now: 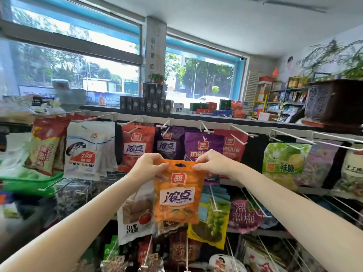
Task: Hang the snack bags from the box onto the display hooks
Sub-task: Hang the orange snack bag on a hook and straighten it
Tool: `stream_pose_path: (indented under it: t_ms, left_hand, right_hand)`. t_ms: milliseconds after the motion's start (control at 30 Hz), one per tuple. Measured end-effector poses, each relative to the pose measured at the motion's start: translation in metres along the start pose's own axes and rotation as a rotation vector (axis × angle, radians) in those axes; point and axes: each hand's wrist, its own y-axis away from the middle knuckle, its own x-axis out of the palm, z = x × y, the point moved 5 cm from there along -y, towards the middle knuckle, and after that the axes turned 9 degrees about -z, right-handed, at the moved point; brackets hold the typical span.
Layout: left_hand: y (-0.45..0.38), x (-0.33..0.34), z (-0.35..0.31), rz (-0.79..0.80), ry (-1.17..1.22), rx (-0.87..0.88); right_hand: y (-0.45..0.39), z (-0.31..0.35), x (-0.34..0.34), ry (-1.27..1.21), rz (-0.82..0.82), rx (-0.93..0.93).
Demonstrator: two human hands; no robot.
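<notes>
While both bare arms reach forward, the left hand (149, 166) and the right hand (209, 162) pinch the top corners of an orange bag (176, 195), fingers closed on its crinkled upper seal. The bag is a glossy, flat plastic pouch, roughly rectangular, with a dark oval hang hole (180, 165) punched between the two hands and a white label panel at its middle. It hangs upright in the air in front of the rack, just below the top row of white wire hooks (207, 130), touching none of them. Behind it on that row hang a red bag (137, 146), a dark purple bag (169, 143) and a brighter purple bag (202, 148), all shiny pouches of similar shape. Left of these is a white bag (86, 152), and far right a green bag (282, 160). Lower rows carry more pouches on thin, straight metal hooks. Beyond the rack, dark boxes (149, 101) are stacked along a window ledge.
</notes>
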Motion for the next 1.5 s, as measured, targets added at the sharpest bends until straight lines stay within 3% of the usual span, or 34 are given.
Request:
stream_pose_path:
  t_ms: [100, 167, 300, 400, 467, 567, 767, 1000, 1133, 1367, 1500]
  left_hand:
    - [-0.003, -0.014, 0.006, -0.11, -0.054, 0.0]
    - [-0.008, -0.027, 0.01, -0.192, -0.073, 0.011]
    - [-0.024, -0.061, 0.019, -0.298, -0.069, 0.024]
    - [-0.037, -0.09, 0.026, -0.32, -0.015, 0.044]
    - [-0.047, -0.11, 0.031, -0.342, -0.011, 0.053]
    - [-0.067, -0.14, 0.039, -0.384, 0.0, 0.045]
    - [-0.11, -0.155, 0.049, -0.327, 0.024, 0.032]
    - [-0.135, -0.135, 0.063, -0.242, 0.011, 0.004]
    - [-0.139, -0.131, 0.058, -0.323, -0.141, 0.147]
    - [-0.101, -0.1, 0.076, -0.226, -0.463, 0.566]
    - [-0.075, -0.068, 0.101, -0.211, -0.513, 0.757]
  right_hand:
    - [-0.011, 0.007, -0.002, 0.218, -0.172, -0.056]
    - [-0.014, 0.017, -0.005, 0.201, -0.277, -0.076]
    - [-0.027, 0.041, 0.016, -0.193, -0.105, -0.005]
    - [-0.042, 0.066, 0.049, -0.282, 0.041, 0.004]
    - [-0.059, 0.081, 0.073, -0.243, 0.031, -0.062]
    - [-0.083, 0.102, 0.095, -0.185, -0.129, -0.136]
    - [-0.111, 0.124, 0.103, -0.16, -0.387, -0.126]
    - [-0.126, 0.11, 0.108, -0.149, -0.407, -0.038]
    - [-0.144, 0.107, 0.113, -0.149, -0.367, 0.045]
    - [-0.149, 0.089, 0.134, -0.243, -0.423, 0.054]
    - [-0.129, 0.046, 0.147, -0.3, -0.422, 0.212]
